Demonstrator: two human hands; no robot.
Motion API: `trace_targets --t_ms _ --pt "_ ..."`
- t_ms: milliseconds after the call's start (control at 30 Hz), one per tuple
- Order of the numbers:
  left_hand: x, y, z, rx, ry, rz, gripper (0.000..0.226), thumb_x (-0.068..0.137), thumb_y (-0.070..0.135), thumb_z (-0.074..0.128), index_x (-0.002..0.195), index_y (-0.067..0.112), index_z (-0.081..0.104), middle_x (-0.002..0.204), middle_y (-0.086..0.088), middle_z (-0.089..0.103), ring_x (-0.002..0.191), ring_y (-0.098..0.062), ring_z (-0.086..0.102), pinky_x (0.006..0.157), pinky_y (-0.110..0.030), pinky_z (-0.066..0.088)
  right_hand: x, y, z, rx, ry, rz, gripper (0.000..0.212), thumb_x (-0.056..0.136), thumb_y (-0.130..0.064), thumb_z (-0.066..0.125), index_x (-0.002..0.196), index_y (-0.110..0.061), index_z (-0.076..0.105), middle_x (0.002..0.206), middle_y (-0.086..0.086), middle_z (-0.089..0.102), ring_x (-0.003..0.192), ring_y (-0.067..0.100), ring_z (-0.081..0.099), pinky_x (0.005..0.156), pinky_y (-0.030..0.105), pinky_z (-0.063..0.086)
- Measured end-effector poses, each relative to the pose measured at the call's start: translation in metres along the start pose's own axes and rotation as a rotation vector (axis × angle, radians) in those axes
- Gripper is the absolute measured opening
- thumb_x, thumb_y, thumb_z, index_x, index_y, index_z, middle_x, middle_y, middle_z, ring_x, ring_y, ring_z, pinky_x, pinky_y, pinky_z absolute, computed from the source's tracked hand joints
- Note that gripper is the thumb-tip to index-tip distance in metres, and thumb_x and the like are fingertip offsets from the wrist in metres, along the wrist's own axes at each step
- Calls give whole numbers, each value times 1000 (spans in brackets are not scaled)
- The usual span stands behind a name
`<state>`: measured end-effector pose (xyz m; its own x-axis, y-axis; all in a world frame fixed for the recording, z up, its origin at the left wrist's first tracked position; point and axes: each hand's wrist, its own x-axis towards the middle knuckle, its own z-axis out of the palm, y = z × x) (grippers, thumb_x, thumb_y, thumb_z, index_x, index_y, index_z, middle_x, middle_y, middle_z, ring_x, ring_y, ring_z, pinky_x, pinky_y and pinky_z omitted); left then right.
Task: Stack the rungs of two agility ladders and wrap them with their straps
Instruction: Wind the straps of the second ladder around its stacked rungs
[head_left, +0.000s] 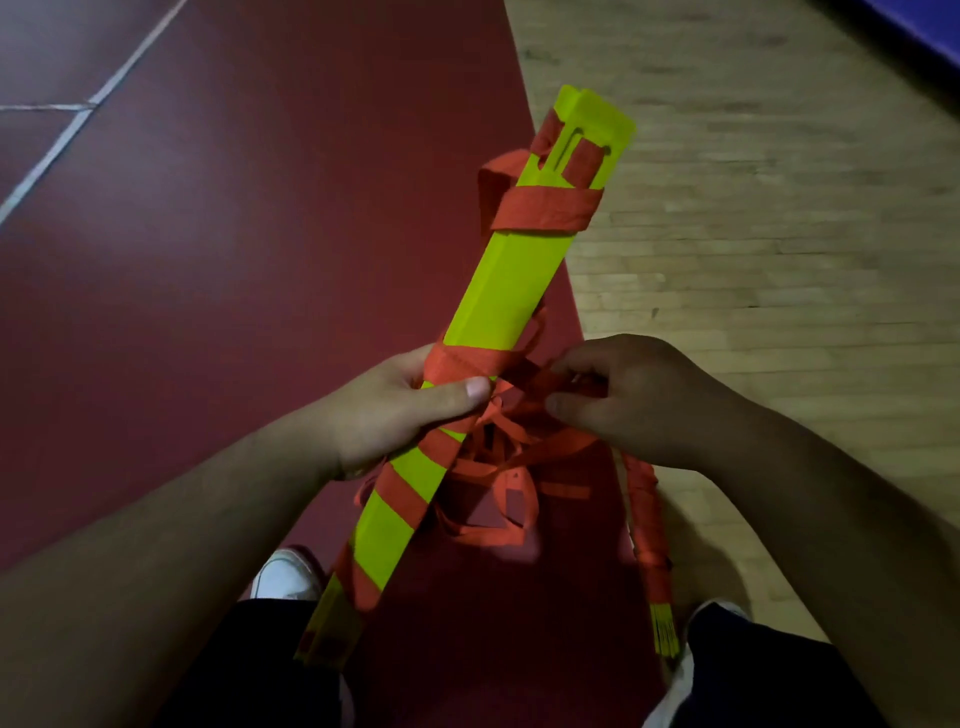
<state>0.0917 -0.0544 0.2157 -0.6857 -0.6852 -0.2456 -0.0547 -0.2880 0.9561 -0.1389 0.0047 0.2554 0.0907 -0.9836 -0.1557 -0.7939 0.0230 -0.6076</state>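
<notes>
Rung stack (498, 296) held slanted in mid-air above red floor (208, 260), between both hands. Left hand (395, 410) grip closed round stack's middle, thumb pinning strap turns. Right hand (634, 400) grip pinching orange strap (522, 388) just beside stack. Risks: loose loops (493, 538) dangling below may snag or knot as strap tightens; slack thumb would let turns slide along rungs, unwinding wrap. Second wrapped bundle (647, 519) near right leg could catch trailing strap.

We are seeing neon-yellow rungs (498, 291) striped by orange-red straps (543, 208), dark-red flooring (260, 260) with white lines (52, 155), pale wooden boards (753, 234).
</notes>
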Motion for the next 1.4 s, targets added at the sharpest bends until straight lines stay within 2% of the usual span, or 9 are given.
trace_targets --t_ms 167,300,500,767,867,1000,1133,1267,1400 --pt "-3 5 -3 77 8 77 18 88 16 60 103 10 67 90 1 75 83 -12 71 72 -20 54 -2 -3 -3 -7 -31 -23 12 89 -39 69 88 -29 75 76 -14 68 74 0 61 60 18 42" --pt "-3 7 -2 129 73 131 22 87 17 62 108 12 65 90 1 74 83 -14 70 72 -24 54 1 -1 -1 105 -9 79 45 100 -44 49 88 -8 72 78 8 68 70 16 59 71 39 48" --pt "-1 7 -10 151 138 105 33 88 22 69 117 8 64 100 -9 70 91 -23 66 85 -38 53 2 4 -2 -35 -44 95 19 91 -42 68 78 -28 67 67 -9 56 62 3 51 55 24 31" --pt "1 15 -16 68 271 141 26 82 29 72 106 18 69 87 1 73 77 -16 69 68 -31 56 -1 6 1 -10 -78 -17 19 82 -49 76 70 -40 64 64 -17 60 60 -3 55 52 14 38" --pt "0 23 -18 42 293 181 24 84 29 72 104 19 68 83 2 72 73 -15 67 68 -32 56 -2 3 4 -29 -7 -126 16 84 -42 76 76 -35 64 73 -13 63 69 3 59 62 25 46" --pt "-3 40 -20 92 197 216 24 86 25 64 107 14 64 86 0 68 79 -19 64 74 -38 54 -2 5 4 101 -111 -104 31 76 -49 82 100 -38 65 87 -14 67 82 0 64 68 17 51" --pt "-7 55 -14 290 88 274 9 84 23 65 93 21 63 75 12 63 71 -7 59 67 -21 48 6 14 11 153 -140 -44 46 91 -38 70 134 -39 54 109 -18 65 98 -7 61 78 6 45" --pt "-12 69 -18 514 6 232 24 80 31 71 100 18 67 77 12 68 70 -1 61 65 -18 47 19 19 15 148 5 -1 31 98 -21 57 113 -47 64 105 -14 71 95 0 65 85 26 51" --pt "-17 71 -21 586 -110 148 28 80 33 71 103 16 68 80 5 70 72 -6 63 65 -20 50 21 12 23 235 -104 -24 46 84 -41 79 91 -77 52 95 -28 66 90 -16 61 74 12 47"
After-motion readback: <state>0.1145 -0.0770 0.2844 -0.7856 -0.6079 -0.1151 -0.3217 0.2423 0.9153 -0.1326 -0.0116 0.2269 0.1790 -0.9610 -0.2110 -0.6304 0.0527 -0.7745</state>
